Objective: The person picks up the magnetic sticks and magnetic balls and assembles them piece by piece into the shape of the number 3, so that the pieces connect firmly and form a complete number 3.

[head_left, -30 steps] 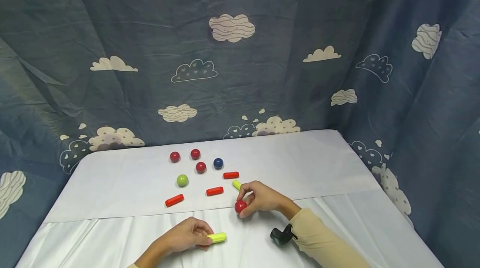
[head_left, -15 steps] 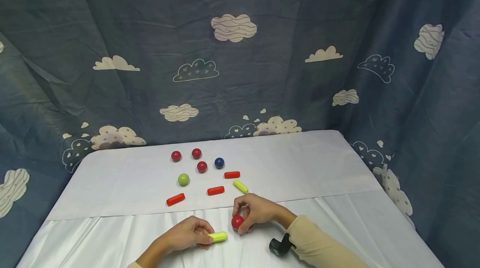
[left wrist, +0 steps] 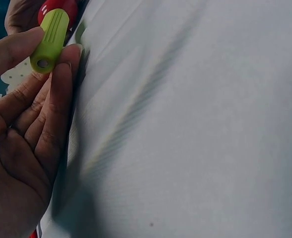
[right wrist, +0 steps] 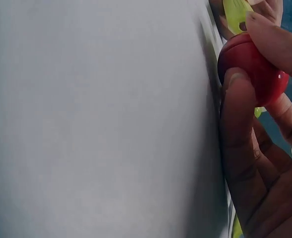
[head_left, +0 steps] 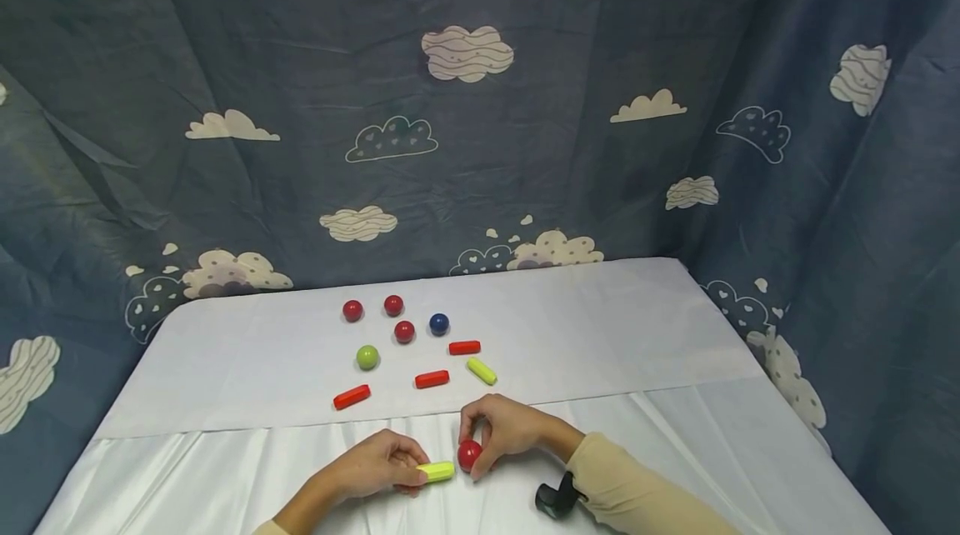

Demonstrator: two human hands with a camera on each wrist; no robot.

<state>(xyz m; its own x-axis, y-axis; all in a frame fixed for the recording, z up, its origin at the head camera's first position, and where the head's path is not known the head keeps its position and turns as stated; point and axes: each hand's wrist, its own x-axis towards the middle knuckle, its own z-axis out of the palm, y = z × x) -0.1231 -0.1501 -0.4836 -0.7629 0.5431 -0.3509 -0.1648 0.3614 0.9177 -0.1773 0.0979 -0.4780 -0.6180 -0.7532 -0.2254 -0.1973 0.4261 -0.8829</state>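
Near the front of the white-covered table, the left hand (head_left: pixel 378 466) pinches a yellow-green ribbed stick (head_left: pixel 438 472) between thumb and fingers; the left wrist view shows a small hole in the near end of the stick (left wrist: pixel 50 40). Just to its right, the right hand (head_left: pixel 506 430) holds a red ball (head_left: pixel 469 455) between thumb and fingertips. In the head view a small gap lies between stick and ball. From the right wrist the red ball (right wrist: pixel 253 69) overlaps the stick's end, and whether they touch I cannot tell.
Behind the hands lie red sticks (head_left: pixel 432 379), another yellow-green stick (head_left: pixel 482 371), a green ball (head_left: pixel 367 357), a blue ball (head_left: pixel 438 324) and three red balls (head_left: pixel 404 332). A dark cloud-print curtain (head_left: pixel 525 143) stands behind and beside the table.
The right hand has brought the red ball left and toward the table's front, close to the stick's right end. The left hand has stayed almost still, keeping its pinch.
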